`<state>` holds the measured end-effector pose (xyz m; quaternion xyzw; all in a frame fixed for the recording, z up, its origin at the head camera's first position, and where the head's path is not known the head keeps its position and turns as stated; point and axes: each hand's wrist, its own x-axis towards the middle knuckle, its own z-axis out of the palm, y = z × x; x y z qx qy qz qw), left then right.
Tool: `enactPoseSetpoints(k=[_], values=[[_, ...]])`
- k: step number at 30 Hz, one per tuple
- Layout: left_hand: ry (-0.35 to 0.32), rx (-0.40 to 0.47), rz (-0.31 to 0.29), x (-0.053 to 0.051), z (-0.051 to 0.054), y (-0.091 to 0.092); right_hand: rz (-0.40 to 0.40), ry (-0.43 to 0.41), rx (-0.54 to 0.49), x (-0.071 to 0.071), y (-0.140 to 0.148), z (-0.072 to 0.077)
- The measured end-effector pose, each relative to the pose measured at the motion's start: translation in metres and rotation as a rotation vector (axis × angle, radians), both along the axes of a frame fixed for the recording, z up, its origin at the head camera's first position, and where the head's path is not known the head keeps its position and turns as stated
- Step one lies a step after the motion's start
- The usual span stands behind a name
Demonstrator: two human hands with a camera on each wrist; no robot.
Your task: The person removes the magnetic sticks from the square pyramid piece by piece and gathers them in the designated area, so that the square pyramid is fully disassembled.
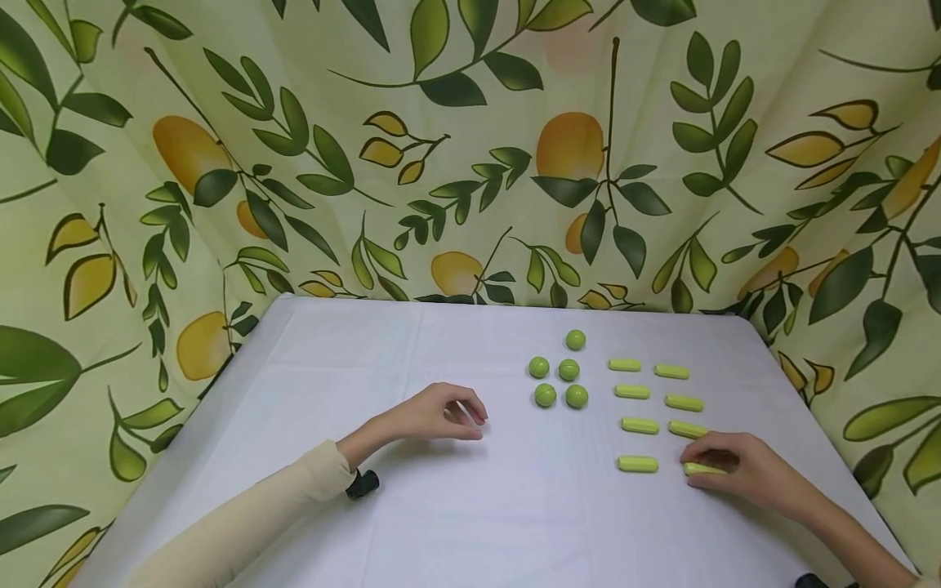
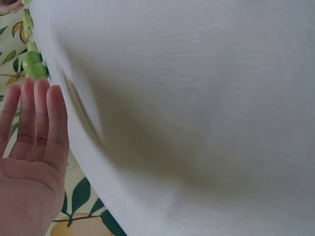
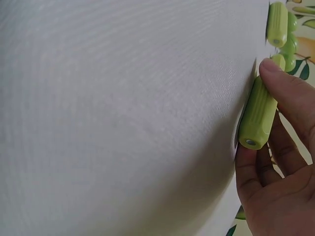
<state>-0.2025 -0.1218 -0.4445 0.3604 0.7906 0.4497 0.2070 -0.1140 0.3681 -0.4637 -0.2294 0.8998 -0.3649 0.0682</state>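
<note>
My right hand [image 1: 753, 475] is at the lower right of the table in the head view, pinching a light green ridged stick [image 3: 258, 115] between thumb and fingers. A small round metallic spot shows on the stick's near end in the right wrist view. The stick appears to lie on or just at the cloth; which of these I cannot tell. Just beyond the fingertips lies another green stick [image 1: 688, 429]. My left hand [image 1: 437, 415] hovers over the cloth left of the green balls [image 1: 545, 395], fingers loosely bent and holding nothing. Its palm and fingers show in the left wrist view.
Several more light green sticks [image 1: 639, 425] lie in two columns right of the balls. The balls stand in a small cluster, with one ball [image 1: 576, 340] at the back. A white cloth [image 1: 353, 351] covers the table. A leaf-patterned curtain [image 1: 470, 188] surrounds its back and sides.
</note>
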Motion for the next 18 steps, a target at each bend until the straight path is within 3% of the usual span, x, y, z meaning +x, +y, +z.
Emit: enactPoseSetpoints(k=[10, 15, 18], values=[[0.015, -0.012, 0.042, 0.003, 0.000, -0.024, 0.000, -0.012, 0.006, 0.002, 0.005, 0.001], [0.015, -0.007, 0.056, 0.006, 0.001, -0.036, -0.026, -0.019, 0.044, 0.004, 0.009, 0.009], [0.017, -0.011, 0.082, 0.008, 0.003, -0.048, -0.061, 0.028, 0.044, 0.004, 0.015, 0.016]])
